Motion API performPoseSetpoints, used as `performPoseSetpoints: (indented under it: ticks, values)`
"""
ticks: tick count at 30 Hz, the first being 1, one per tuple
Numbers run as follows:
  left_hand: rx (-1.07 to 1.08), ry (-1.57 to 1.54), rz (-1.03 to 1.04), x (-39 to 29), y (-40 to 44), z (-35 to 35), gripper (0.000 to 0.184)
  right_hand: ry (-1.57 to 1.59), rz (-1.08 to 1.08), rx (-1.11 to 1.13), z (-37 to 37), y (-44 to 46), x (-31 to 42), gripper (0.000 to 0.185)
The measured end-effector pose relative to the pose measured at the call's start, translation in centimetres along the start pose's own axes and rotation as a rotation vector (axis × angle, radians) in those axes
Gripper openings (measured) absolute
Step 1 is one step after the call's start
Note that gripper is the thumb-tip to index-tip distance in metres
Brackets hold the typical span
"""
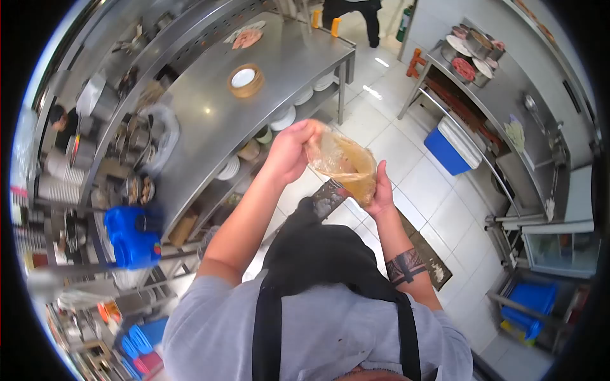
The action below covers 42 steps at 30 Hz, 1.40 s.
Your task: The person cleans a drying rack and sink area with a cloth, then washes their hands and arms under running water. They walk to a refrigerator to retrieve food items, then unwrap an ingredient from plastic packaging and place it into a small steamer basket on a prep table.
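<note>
A clear plastic bag [346, 162] with brownish-yellow contents hangs in front of my body, above the tiled floor. At its upper left edge, my left hand [293, 152] pinches the plastic between thumb and fingers. My right hand [381, 193] is closed around the bag's right side, thumb pointing up; its fingers are partly hidden behind the bag. The bag's mouth looks spread between the two hands. What exactly lies inside is too blurred to tell.
A steel table [210, 82] on the left bears a round wooden container [246, 80] and pinkish meat [246, 38]. Pots [478, 44] stand on the right counter, with a blue cooler [445, 152] below. A blue jug [130, 235] is at lower left. Another person's legs [370, 19] show at the top.
</note>
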<state>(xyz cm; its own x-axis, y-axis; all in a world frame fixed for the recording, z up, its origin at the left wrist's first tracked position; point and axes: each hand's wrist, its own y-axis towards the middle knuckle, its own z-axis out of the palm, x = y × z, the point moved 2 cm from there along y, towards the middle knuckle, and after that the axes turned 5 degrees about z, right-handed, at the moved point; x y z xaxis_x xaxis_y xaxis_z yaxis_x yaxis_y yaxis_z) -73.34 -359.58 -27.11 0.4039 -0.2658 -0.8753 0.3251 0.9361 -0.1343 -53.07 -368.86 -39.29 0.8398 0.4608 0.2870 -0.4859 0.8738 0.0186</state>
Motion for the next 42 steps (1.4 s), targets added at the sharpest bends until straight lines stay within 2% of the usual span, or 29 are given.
performPoseSetpoints:
  ticks: [3,4,5,6,7,9,10,12,13,15,17,19,20,21,23,25,26,27,29,31,33,34,36,37,39,40,42]
  values:
    - [-0.017,-0.122,-0.027,0.7,1.4,-0.3,0.018,0.122,-0.014,-0.017,-2.0,0.3,1.1,0.065]
    - [-0.052,-0.232,-0.056,1.5,2.1,-1.5,0.021,0.117,-0.071,-0.171,-2.4,0.6,1.0,0.063]
    - [-0.086,-0.345,-0.093,2.2,2.6,-2.4,0.024,0.121,-0.059,-0.183,-2.0,1.2,1.1,0.063]
    - [-0.102,-0.413,-0.078,2.1,2.5,-3.0,0.026,0.103,-0.072,-0.197,-1.9,1.9,1.3,0.061]
    - [-0.075,-0.399,0.022,2.3,2.5,-4.1,0.032,0.078,-0.087,-0.207,-1.7,2.6,1.4,0.059]
    - [-0.428,-0.152,0.199,2.0,1.0,-5.0,0.038,0.032,-0.104,-0.242,-0.6,4.1,1.5,0.056]
    - [-0.435,-0.165,0.210,2.2,0.1,-4.7,0.038,0.005,-0.118,-0.300,0.1,4.8,1.7,0.054]
    - [-0.423,0.466,0.434,1.9,-1.4,-4.2,0.039,-0.035,-0.118,-0.354,0.6,6.5,2.3,0.053]
    - [-0.440,0.453,0.433,1.9,-1.6,-4.6,0.039,-0.093,-0.098,-0.377,0.4,7.2,2.5,0.052]
    - [-0.158,0.974,0.470,1.7,-1.5,-5.3,0.045,-0.169,-0.050,-0.404,-0.3,9.1,2.8,0.052]
    - [-0.199,0.912,0.503,2.4,0.5,-7.8,0.042,-0.185,-0.019,-0.502,-1.6,12.0,2.9,0.051]
    - [-0.463,0.732,0.577,2.1,2.5,-9.7,0.050,-0.174,0.006,-0.492,-3.7,15.4,3.2,0.051]
    - [-0.654,0.703,0.483,1.8,3.0,-10.2,0.063,-0.141,0.001,-0.491,-4.4,17.4,3.3,0.050]
    - [-0.685,0.691,0.486,2.2,3.9,-11.3,0.063,-0.158,0.028,-0.485,-4.1,19.8,3.4,0.050]
    - [-0.369,0.626,0.145,4.1,6.6,-13.8,0.074,-0.112,0.046,-0.502,-3.7,25.1,3.3,0.049]
    - [-0.280,0.418,0.035,4.4,8.8,-14.2,0.077,-0.114,0.074,-0.453,-4.4,31.8,3.2,0.049]
    - [-0.287,0.457,0.127,4.0,10.7,-15.2,0.080,-0.105,0.077,-0.409,-4.7,35.2,3.1,0.049]
    - [-0.300,0.444,0.125,2.6,12.6,-16.3,0.080,-0.114,0.093,-0.415,-4.2,38.6,2.5,0.049]
    - [-0.350,0.566,0.356,-1.3,16.3,-18.7,0.083,-0.222,0.035,-0.486,-2.9,45.1,1.7,0.046]
    - [-0.420,0.610,0.330,-4.1,19.4,-21.8,0.076,-0.227,0.115,-0.460,-1.7,49.9,1.1,0.046]
    - [-0.559,0.562,0.341,-6.2,22.1,-25.2,0.064,-0.216,0.032,-0.426,-0.5,54.2,0.4,0.037]
    - [-0.565,0.559,0.335,-6.8,23.5,-27.2,0.064,-0.216,0.039,-0.431,-0.1,55.9,0.0,0.037]
    - [-0.599,0.550,0.252,-7.0,25.7,-31.2,0.043,-0.591,-0.125,-0.562,-0.2,57.9,-0.1,0.024]
    - [-0.594,0.546,0.235,-7.1,26.7,-33.2,0.043,-0.588,-0.121,-0.580,-1.1,59.0,-0.2,0.024]
    - [-0.483,0.583,0.032,-7.0,29.1,-37.0,0.030,-0.852,-0.053,-0.692,-3.8,61.4,0.2,0.015]
    - [-0.479,0.582,0.025,-6.9,30.0,-38.5,0.030,-0.850,-0.052,-0.700,-5.0,62.4,0.2,0.015]
    - [-0.552,0.391,-0.026,-5.7,31.0,-41.1,0.020,-1.264,0.007,-0.670,-6.6,63.9,0.0,0.013]
